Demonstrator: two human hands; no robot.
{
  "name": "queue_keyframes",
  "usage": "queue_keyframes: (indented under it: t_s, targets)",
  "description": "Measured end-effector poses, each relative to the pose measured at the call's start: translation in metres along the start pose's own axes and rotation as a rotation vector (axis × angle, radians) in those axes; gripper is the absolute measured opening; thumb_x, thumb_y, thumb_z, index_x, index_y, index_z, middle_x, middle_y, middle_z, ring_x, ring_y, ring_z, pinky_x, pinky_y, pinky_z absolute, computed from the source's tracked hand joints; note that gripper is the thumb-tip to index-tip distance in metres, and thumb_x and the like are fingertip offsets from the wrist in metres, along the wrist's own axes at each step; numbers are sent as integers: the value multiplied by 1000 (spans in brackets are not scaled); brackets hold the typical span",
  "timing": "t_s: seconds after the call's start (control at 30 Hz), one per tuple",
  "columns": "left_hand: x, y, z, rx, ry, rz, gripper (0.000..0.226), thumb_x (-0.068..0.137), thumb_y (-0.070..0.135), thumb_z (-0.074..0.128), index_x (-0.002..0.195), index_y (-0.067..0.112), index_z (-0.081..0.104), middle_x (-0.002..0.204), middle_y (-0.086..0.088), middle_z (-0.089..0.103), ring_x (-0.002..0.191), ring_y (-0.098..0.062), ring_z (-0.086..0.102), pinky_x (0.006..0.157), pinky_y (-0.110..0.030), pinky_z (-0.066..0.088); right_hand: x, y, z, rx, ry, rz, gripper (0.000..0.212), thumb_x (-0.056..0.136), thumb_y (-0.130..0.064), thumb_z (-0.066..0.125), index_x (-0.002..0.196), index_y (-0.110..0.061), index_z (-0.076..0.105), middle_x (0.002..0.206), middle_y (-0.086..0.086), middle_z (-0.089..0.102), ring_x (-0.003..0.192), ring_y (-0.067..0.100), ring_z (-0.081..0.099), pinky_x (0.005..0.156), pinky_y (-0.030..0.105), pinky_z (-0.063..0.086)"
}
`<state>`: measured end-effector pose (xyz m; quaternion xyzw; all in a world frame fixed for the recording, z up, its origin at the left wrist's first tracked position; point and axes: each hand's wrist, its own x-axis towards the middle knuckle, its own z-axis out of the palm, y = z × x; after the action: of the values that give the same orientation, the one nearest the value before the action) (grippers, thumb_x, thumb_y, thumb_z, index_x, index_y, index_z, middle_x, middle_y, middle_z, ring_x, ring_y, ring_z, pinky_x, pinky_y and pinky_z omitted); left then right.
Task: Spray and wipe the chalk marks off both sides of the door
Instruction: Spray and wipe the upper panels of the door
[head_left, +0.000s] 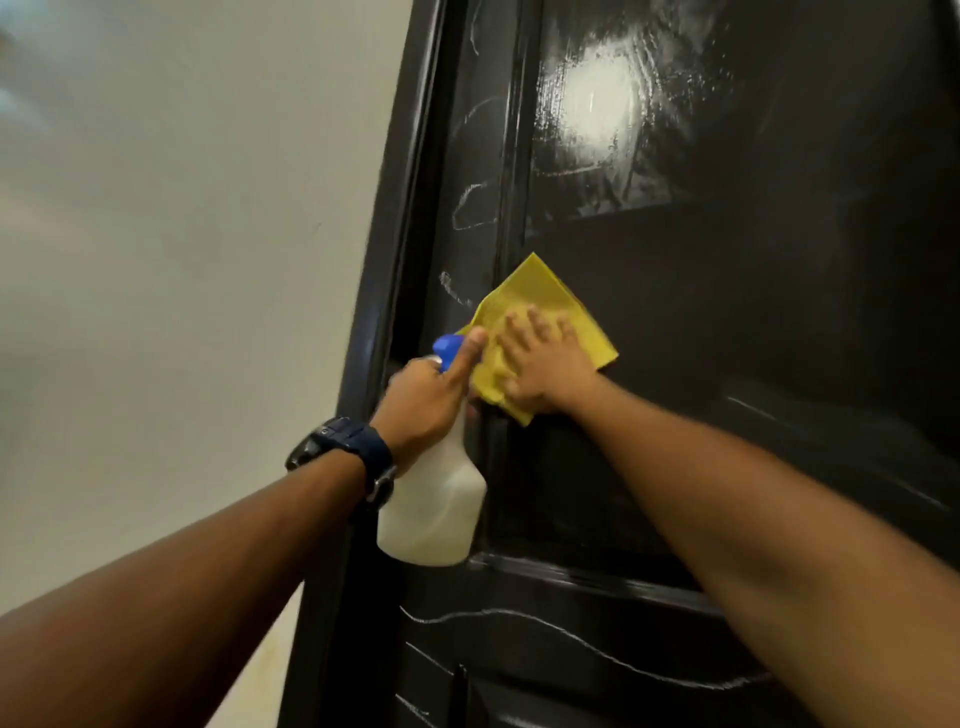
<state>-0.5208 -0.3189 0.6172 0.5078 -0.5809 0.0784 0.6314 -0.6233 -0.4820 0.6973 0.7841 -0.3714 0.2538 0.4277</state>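
We press a yellow cloth (545, 322) flat to the dark door (753, 322) with our spread right hand (548, 371); our left hand (428, 400) grips the spray bottle (434, 514) just beside it. Chalk marks (470, 208) above our left hand want firm, overlapping strokes.

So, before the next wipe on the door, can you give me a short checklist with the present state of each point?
1. Cloth flat on the door: ok. The right hand presses the yellow cloth against the dark door.
2. Spray bottle secure: ok. The left hand grips the spray bottle at its neck.
3. Nozzle aimed at the door: cannot tell; only the blue top shows behind the index finger.
4. Chalk marks left nearby: not ok. Chalk marks remain on the strip above the cloth, and a wavy line lower down.
5. Upper panel wiped: cannot tell; a bright wet-looking patch glares there.
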Motion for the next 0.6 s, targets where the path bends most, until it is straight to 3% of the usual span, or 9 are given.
queue_keyframes:
  t_s: [0.1, 0.2, 0.33, 0.47, 0.6]
  targets:
    - [-3, -21, -7, 14, -42, -28, 81, 92, 73, 37, 91, -1, 70, 73, -2, 70, 58, -5, 62, 66, -22, 48, 47, 20, -24, -23, 18, 36, 76, 101, -54, 31, 161, -22, -4, 168, 0, -14, 154, 26, -17, 121, 56, -7]
    - [1, -34, -18, -22, -109, -47, 80, 94, 70, 36, 92, -2, 70, 74, -5, 70, 66, -13, 63, 80, -33, 54, 46, 10, -12, -52, 81, 38, 81, 99, -52, 30, 161, -13, -3, 168, 6, -12, 153, 29, -18, 121, 57, -10]
    - [2, -39, -19, -30, -94, -23, 82, 95, 70, 34, 89, -3, 71, 76, -9, 72, 67, -16, 64, 85, -39, 55, -20, -32, 37, -14, 134, -84, 81, 97, -49, 32, 159, -5, 6, 168, 14, 3, 155, 31, -6, 122, 55, -9]
    - [2, -29, -18, -46, -78, -63, 83, 90, 76, 36, 86, 0, 71, 78, -10, 74, 68, -19, 65, 81, -39, 56, -120, -79, 98, 87, 78, -230, 77, 87, -45, 49, 150, -2, 41, 156, 19, 39, 150, 35, 26, 123, 55, -2]
    - [-3, -8, -14, -75, -83, -77, 83, 80, 80, 36, 86, 4, 69, 79, -9, 73, 67, -18, 65, 77, -36, 55, -129, -81, 101, 47, 20, -258, 67, 91, -35, 41, 151, -5, 40, 158, 17, 37, 150, 33, 26, 125, 55, 3]
